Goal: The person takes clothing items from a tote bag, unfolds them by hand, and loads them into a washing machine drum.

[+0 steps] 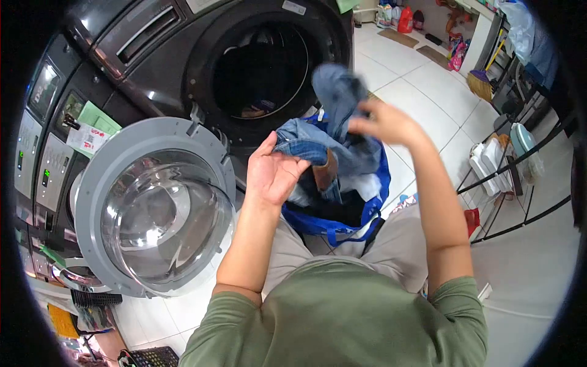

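Left hand point(272, 174) curls around the jeans point(358, 156) at the waistband — seemingly steadying them above the blue bag point(384, 177), handily placed before the washer point(199, 76) — while the right hand point(391, 122), blurred, meets bunched denim, its grip impossible to tell.

One pair of jeans point(351, 147), two grips point(272, 174) point(389, 122), one blue bag point(384, 175), one broom point(480, 85)
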### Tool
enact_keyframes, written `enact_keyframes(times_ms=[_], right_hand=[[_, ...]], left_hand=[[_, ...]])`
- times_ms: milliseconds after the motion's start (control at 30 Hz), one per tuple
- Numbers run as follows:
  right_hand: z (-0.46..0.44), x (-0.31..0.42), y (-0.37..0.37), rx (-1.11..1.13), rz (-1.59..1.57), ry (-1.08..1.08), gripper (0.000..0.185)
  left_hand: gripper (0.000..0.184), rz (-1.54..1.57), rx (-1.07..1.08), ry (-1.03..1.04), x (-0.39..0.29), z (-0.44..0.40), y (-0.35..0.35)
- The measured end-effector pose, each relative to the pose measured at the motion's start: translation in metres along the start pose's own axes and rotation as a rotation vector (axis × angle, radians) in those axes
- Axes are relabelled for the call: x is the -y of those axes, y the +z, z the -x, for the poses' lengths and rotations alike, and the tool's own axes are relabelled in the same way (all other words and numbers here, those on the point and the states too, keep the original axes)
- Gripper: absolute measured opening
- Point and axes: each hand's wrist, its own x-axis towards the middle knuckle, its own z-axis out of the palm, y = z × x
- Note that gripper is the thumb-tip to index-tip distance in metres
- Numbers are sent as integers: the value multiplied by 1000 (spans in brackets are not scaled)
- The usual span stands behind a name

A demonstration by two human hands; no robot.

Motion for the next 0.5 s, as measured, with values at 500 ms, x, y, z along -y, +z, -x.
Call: enact_keyframes(times_ms=[500], right_hand=[[32, 47, 61, -183, -472, -212, 66]], left_hand=[[35, -53, 67, 252, -5, -13, 75]])
